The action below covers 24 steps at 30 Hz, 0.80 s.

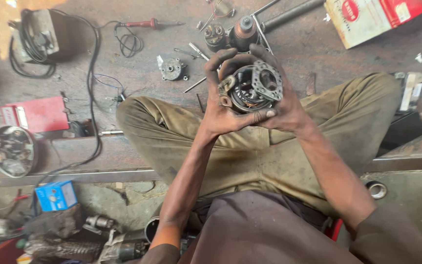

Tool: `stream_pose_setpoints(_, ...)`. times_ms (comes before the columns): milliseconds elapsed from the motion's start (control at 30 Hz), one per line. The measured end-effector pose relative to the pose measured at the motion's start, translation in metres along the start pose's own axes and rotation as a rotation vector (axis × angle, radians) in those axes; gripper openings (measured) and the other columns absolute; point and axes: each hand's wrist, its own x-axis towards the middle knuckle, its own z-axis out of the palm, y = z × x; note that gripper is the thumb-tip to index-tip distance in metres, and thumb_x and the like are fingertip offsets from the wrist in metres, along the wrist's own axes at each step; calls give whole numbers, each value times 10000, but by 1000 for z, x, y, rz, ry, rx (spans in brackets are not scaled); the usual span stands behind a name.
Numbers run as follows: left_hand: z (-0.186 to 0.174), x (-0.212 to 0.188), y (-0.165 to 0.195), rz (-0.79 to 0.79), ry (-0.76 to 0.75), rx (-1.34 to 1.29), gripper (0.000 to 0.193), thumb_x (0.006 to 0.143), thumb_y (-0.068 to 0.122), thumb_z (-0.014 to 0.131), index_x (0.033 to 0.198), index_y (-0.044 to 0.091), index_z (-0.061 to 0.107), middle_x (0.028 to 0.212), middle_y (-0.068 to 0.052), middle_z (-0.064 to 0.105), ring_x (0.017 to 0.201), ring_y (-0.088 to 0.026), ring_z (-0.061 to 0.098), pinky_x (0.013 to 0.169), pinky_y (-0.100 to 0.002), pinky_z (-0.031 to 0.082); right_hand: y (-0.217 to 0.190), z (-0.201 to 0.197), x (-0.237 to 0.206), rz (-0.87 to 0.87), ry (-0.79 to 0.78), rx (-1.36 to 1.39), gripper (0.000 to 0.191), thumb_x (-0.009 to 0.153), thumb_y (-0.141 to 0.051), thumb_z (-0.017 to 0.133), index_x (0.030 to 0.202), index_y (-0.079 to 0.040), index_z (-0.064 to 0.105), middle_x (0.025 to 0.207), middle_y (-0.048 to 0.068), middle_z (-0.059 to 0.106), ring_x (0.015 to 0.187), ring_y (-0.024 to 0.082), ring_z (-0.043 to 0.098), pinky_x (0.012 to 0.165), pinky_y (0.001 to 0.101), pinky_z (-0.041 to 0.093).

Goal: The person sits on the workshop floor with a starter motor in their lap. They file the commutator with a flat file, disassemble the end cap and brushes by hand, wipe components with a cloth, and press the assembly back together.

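Observation:
Both my hands hold one greasy round motor housing (250, 90) with a metal end plate (268, 80) tilted on its right side, raised above my crossed legs. My left hand (221, 105) cups it from the left and below, fingers curled over the top. My right hand (284, 105) grips the right side, thumb lying across the lower rim. Copper windings show inside the housing. My legs in olive trousers (269, 146) lie under the hands.
A starter motor body (235, 32) and a small round part (172, 68) lie on the metal floor beyond my knees. A soldering iron (145, 23), black cables (93, 88), a red box (37, 115), a round tin of small parts (11, 150) and a blue box (56, 195) sit left. A cardboard box (372, 17) is upper right.

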Motion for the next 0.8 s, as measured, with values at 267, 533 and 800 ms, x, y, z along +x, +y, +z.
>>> stream_pose_setpoints(267, -42, 42, 20, 181, -22, 172, 729, 870, 135, 914, 1444, 93, 468, 1397, -127, 557, 1251, -240, 600, 1077, -354, 544, 7, -35, 7, -143, 204, -683, 992, 750, -170, 985, 1531, -13, 394, 1409, 114, 619, 1310, 204, 624, 1184, 354, 491)
stream_pose_setpoints(533, -60, 90, -14, 134, 26, 267, 154, 1027, 104, 783, 1160, 87, 707, 1174, -26, 690, 1128, -146, 689, 986, -285, 588, 24, -74, 55, -149, 233, -631, 875, 763, -149, 964, 1488, -37, 486, 1359, 77, 631, 1243, 198, 648, 1133, 330, 546)
stream_pose_setpoints(800, -88, 91, -53, -11, 192, 179, 260, 1015, 194, 806, 1232, 94, 704, 1238, -33, 710, 1222, -151, 674, 1140, -346, 531, 62, -104, 72, 39, 341, 187, 812, 728, 42, 814, 1474, -59, 508, 1300, 75, 592, 1247, 255, 602, 1181, 386, 501)
